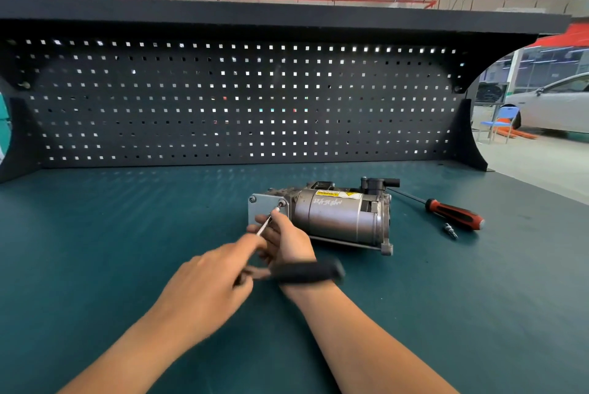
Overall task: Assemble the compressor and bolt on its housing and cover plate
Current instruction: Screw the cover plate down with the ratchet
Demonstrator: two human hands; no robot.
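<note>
Lying beside compressor (338, 218): screwdriver (452, 213), bit (450, 230).

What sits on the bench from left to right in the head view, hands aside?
Cover plate → grey motor cylinder → red-and-black screwdriver; the small bit near its handle overlaps, so omitted.

The grey cylindrical metal compressor (338, 220) lies on the teal-topped bench (127, 234), before the black perforated steel back panel (223, 100). The flat square metal cover plate (259, 207) sits on its left end. The right hand (288, 240) is before that plate, the left hand (210, 282) nearer and leftward. Both hold the black-handled metal wrench (306, 271), tip at the plate's upper right bolt (281, 204). Right of the compressor lies the red-and-black-handled screwdriver (452, 214), the small metal bit (450, 230) just before its handle.
</note>
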